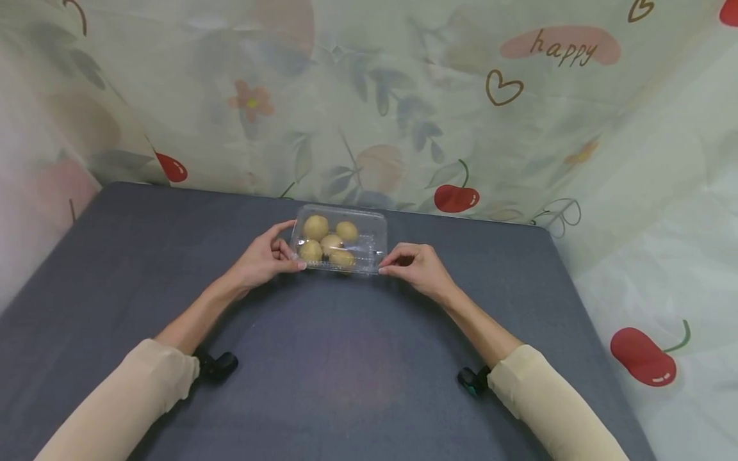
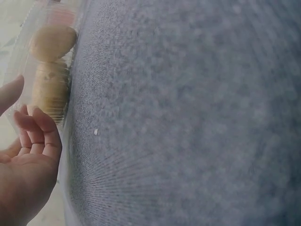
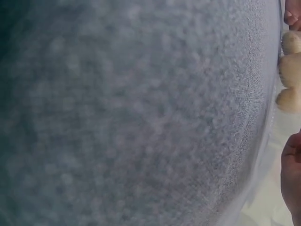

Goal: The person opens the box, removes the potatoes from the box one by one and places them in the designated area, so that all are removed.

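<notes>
A clear plastic box [image 1: 371,246] is at the far side of the table, with several round yellowish-brown potatoes [image 1: 316,228] grouped toward its left. My left hand [image 1: 261,259] grips the box's left end, thumb at the near corner and index finger farther up the side. At the near right corner, my right hand [image 1: 419,267] pinches the rim between thumb and fingers. The left wrist view shows potatoes [image 2: 52,43] through the ribbed clear wall, just beyond the left fingers [image 2: 44,134]. Only part of the right hand [image 3: 292,176] shows at the right wrist view's edge.
A dark grey cloth covers the table [image 1: 346,358]. Behind it hangs a pale printed curtain [image 1: 357,96] with cherries, leaves and flowers, continuing along both sides. Black wrist devices [image 1: 218,367] sit at both sleeve cuffs.
</notes>
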The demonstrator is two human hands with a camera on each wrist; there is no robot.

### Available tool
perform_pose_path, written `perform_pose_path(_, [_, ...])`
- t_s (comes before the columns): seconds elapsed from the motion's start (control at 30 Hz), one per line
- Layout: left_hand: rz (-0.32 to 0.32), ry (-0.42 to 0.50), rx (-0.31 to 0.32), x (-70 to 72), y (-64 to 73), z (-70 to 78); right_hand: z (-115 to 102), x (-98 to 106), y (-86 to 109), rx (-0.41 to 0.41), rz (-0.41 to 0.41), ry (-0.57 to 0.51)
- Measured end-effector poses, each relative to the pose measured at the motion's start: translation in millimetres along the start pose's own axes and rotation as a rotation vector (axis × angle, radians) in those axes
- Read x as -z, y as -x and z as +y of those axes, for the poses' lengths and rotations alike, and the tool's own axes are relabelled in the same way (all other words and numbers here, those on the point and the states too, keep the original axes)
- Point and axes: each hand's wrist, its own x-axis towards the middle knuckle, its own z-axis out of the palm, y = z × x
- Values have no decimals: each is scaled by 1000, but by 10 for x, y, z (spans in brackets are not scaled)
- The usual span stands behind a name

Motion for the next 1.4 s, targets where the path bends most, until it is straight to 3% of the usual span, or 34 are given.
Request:
perform_pose_path(0.13, [6, -8, -4, -7, 2, 17, 137, -3, -26, 7, 6, 12])
perform_pose_path(0.37, [13, -38, 0, -3, 16, 48, 135, -2, -34, 55, 1, 6])
perform_pose_path(0.7, [30, -42, -1, 14, 24, 60, 46, 13, -76, 44, -13, -9])
perform_pose_path(0.93, [30, -30, 1, -2, 10, 62, -276, 95, -29, 58, -29, -55])
perform_pose_path(1.4, [29, 26, 12, -18, -20, 28, -297, 186, -99, 65, -54, -155])
